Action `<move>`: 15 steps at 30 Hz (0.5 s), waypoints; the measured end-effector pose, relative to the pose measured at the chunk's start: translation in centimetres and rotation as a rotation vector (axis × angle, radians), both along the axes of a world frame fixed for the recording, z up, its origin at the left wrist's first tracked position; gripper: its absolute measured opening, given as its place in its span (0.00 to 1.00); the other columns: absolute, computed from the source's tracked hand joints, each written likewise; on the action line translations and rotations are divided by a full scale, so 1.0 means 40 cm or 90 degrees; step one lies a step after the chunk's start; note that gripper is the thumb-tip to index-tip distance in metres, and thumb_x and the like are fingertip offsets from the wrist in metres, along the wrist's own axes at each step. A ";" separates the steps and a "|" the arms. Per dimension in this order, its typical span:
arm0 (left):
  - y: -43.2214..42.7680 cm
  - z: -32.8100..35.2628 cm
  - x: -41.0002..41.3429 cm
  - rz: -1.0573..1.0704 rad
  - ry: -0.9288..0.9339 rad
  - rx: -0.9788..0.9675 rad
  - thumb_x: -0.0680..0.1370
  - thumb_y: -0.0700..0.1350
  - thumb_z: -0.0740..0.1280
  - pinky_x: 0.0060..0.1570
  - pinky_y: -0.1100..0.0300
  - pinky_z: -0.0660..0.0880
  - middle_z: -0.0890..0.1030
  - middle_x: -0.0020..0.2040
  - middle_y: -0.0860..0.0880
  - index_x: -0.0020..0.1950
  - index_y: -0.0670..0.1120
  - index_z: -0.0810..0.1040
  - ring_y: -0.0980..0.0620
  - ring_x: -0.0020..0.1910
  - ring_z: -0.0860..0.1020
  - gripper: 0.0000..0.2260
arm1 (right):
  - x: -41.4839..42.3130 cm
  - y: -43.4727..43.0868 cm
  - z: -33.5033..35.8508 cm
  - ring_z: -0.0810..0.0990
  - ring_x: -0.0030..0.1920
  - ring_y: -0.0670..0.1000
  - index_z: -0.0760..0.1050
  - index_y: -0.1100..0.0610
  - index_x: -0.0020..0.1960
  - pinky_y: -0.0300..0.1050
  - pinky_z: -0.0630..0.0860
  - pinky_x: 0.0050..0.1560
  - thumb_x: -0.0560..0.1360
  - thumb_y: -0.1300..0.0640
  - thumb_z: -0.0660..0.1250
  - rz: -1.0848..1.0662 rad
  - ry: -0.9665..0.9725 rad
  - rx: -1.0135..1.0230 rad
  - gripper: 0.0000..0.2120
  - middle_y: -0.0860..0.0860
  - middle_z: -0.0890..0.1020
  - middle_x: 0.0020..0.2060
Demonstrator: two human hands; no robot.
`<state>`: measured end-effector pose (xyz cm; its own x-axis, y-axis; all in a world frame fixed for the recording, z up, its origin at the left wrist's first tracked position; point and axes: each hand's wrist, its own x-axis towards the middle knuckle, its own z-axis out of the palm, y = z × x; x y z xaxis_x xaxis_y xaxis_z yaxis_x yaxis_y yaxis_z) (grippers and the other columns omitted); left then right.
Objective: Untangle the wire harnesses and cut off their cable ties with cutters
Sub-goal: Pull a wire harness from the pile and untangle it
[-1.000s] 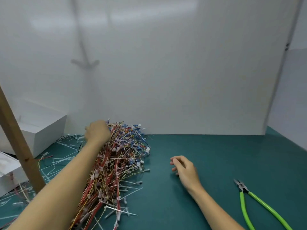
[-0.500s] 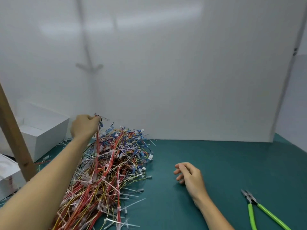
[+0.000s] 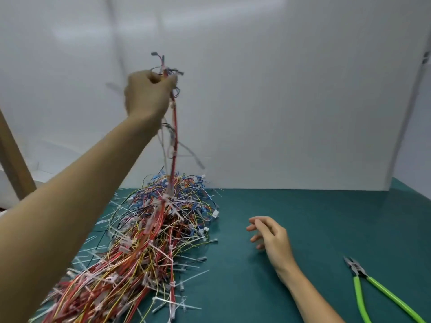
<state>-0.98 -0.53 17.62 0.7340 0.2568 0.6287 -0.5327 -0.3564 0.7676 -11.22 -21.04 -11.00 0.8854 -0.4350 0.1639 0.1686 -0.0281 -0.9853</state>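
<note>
Near right: metal cutters w/ lime-green handles (image 3: 359, 275) lie flat on the dark teal table mat (image 3: 326, 217). Handles spread in a V toward the near edge, tip pointing far-left. Nothing touches them.

Near left to centre: big tangled pile of red, yellow, blue & black wire harnesses (image 3: 144, 248) sits on the mat. White plastic cable ties (image 3: 193, 277) stick out all over it & lie scattered along its edges.

Right hand (image 3: 271, 238) is btwn pile & cutters, apart from both. Fingers loosely curled, pointing left, holding nothing. Can't tell if it touches the mat.

Further back & higher: left hand (image 3: 149, 94) is raised well above the pile, fist closed tight round the top end of a red wire harness w/ white ties (image 3: 174, 136). Short wire ends & small connectors poke out above the fist. The harness hangs approx. straight down from the fist; its lower end runs into the far part of the pile, tangled w/ other wires. A few thinner wires dangle beside it, blurred.

Far left: slanted wooden post (image 3: 11, 155). Far: plain white wall panel (image 3: 279, 89) at the mat's back edge.
</note>
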 end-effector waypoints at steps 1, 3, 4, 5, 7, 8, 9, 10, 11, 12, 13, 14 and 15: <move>-0.032 -0.006 0.001 -0.058 0.019 -0.032 0.73 0.52 0.72 0.39 0.59 0.67 0.73 0.28 0.52 0.32 0.48 0.73 0.50 0.31 0.71 0.14 | -0.004 0.003 0.016 0.79 0.35 0.48 0.80 0.58 0.49 0.40 0.72 0.32 0.81 0.61 0.63 0.012 -0.014 0.007 0.07 0.55 0.85 0.44; -0.100 -0.037 0.001 -0.145 0.055 -0.082 0.75 0.48 0.73 0.39 0.57 0.66 0.70 0.30 0.48 0.34 0.46 0.72 0.49 0.35 0.68 0.14 | -0.013 0.008 0.060 0.81 0.42 0.52 0.79 0.57 0.54 0.42 0.75 0.37 0.82 0.57 0.63 0.081 -0.048 0.021 0.08 0.55 0.85 0.48; -0.135 -0.059 0.000 -0.172 0.076 -0.103 0.76 0.47 0.73 0.40 0.57 0.66 0.69 0.31 0.48 0.36 0.45 0.72 0.49 0.36 0.67 0.13 | -0.018 0.014 0.086 0.83 0.47 0.55 0.78 0.56 0.58 0.43 0.77 0.40 0.81 0.51 0.63 0.147 -0.062 0.029 0.11 0.54 0.85 0.51; -0.170 -0.083 -0.003 -0.192 0.098 -0.124 0.76 0.47 0.72 0.40 0.57 0.66 0.69 0.31 0.48 0.36 0.45 0.71 0.49 0.36 0.68 0.14 | -0.024 0.019 0.111 0.83 0.52 0.56 0.76 0.56 0.63 0.45 0.78 0.44 0.78 0.44 0.64 0.230 -0.070 0.041 0.20 0.54 0.85 0.55; -0.235 -0.130 -0.012 -0.218 0.147 -0.162 0.77 0.47 0.71 0.40 0.56 0.67 0.69 0.30 0.49 0.33 0.46 0.67 0.48 0.36 0.69 0.17 | -0.035 0.030 0.156 0.81 0.60 0.58 0.71 0.56 0.70 0.49 0.79 0.53 0.71 0.32 0.67 0.397 -0.059 0.068 0.37 0.54 0.82 0.61; -0.263 -0.151 -0.017 -0.234 0.174 -0.179 0.78 0.47 0.70 0.40 0.55 0.68 0.70 0.31 0.48 0.34 0.46 0.67 0.46 0.36 0.70 0.17 | -0.043 0.034 0.173 0.80 0.62 0.60 0.69 0.56 0.72 0.51 0.78 0.57 0.69 0.30 0.68 0.468 -0.047 0.077 0.42 0.55 0.81 0.64; -0.287 -0.168 -0.022 -0.254 0.197 -0.197 0.79 0.47 0.68 0.40 0.54 0.69 0.72 0.32 0.46 0.36 0.44 0.68 0.45 0.35 0.71 0.15 | -0.051 0.034 0.185 0.79 0.63 0.62 0.67 0.56 0.73 0.53 0.77 0.59 0.70 0.31 0.68 0.525 -0.034 0.079 0.42 0.56 0.79 0.66; -0.307 -0.181 -0.026 -0.276 0.216 -0.217 0.80 0.46 0.66 0.38 0.55 0.71 0.73 0.33 0.45 0.38 0.43 0.70 0.45 0.34 0.73 0.13 | -0.060 0.032 0.193 0.78 0.63 0.64 0.66 0.56 0.74 0.53 0.77 0.61 0.72 0.35 0.69 0.568 -0.020 0.075 0.39 0.57 0.78 0.67; -0.324 -0.191 -0.031 -0.299 0.227 -0.241 0.81 0.45 0.65 0.36 0.56 0.73 0.75 0.35 0.44 0.42 0.41 0.72 0.45 0.33 0.75 0.11 | -0.068 0.027 0.196 0.78 0.63 0.66 0.66 0.56 0.74 0.54 0.77 0.61 0.75 0.42 0.69 0.599 -0.010 0.069 0.33 0.58 0.77 0.68; -0.337 -0.197 -0.036 -0.316 0.233 -0.265 0.81 0.43 0.64 0.35 0.55 0.75 0.76 0.36 0.44 0.44 0.40 0.73 0.45 0.33 0.76 0.09 | -0.075 0.019 0.196 0.78 0.63 0.67 0.67 0.57 0.74 0.54 0.77 0.62 0.78 0.49 0.68 0.622 -0.005 0.066 0.27 0.60 0.76 0.68; -0.348 -0.200 -0.039 -0.323 0.238 -0.287 0.82 0.42 0.64 0.36 0.53 0.77 0.76 0.37 0.44 0.45 0.40 0.74 0.45 0.35 0.77 0.07 | -0.079 0.011 0.193 0.78 0.62 0.67 0.68 0.58 0.72 0.53 0.77 0.61 0.80 0.56 0.65 0.636 -0.004 0.069 0.22 0.62 0.76 0.67; -0.358 -0.202 -0.043 -0.329 0.243 -0.310 0.82 0.41 0.64 0.39 0.53 0.79 0.77 0.37 0.44 0.46 0.40 0.74 0.46 0.36 0.78 0.07 | -0.083 0.004 0.191 0.78 0.62 0.67 0.69 0.60 0.71 0.54 0.77 0.61 0.80 0.60 0.63 0.643 -0.008 0.080 0.20 0.63 0.76 0.67; -0.364 -0.202 -0.047 -0.339 0.247 -0.336 0.82 0.40 0.63 0.38 0.54 0.79 0.77 0.36 0.45 0.46 0.40 0.74 0.48 0.34 0.78 0.06 | -0.086 -0.001 0.189 0.78 0.63 0.66 0.70 0.61 0.69 0.54 0.77 0.61 0.80 0.61 0.63 0.643 -0.016 0.102 0.18 0.64 0.77 0.66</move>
